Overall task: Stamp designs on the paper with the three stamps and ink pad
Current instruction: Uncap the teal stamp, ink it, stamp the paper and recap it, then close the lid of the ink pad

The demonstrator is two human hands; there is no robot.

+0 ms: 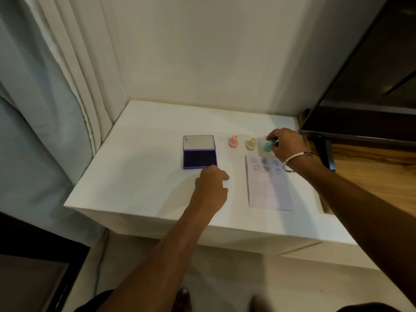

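Observation:
A purple ink pad (200, 158) lies with its lid raised on the white table (144, 176). To its right stand a pink stamp (233, 141) and a cream stamp (251, 144), both upright. My right hand (284, 144) grips a teal stamp (267, 147) at the far end of the paper (269, 188); whether the stamp touches the table is unclear. The paper carries several blue prints near its top. My left hand (211, 182) rests by the ink pad's near right corner, fingers curled, holding nothing.
A dark TV screen (360, 97) on a stand overhangs the right side. A wall runs behind the table, with curtains (56, 86) at the left. A wooden surface (371, 172) adjoins the table's right edge. My feet show below.

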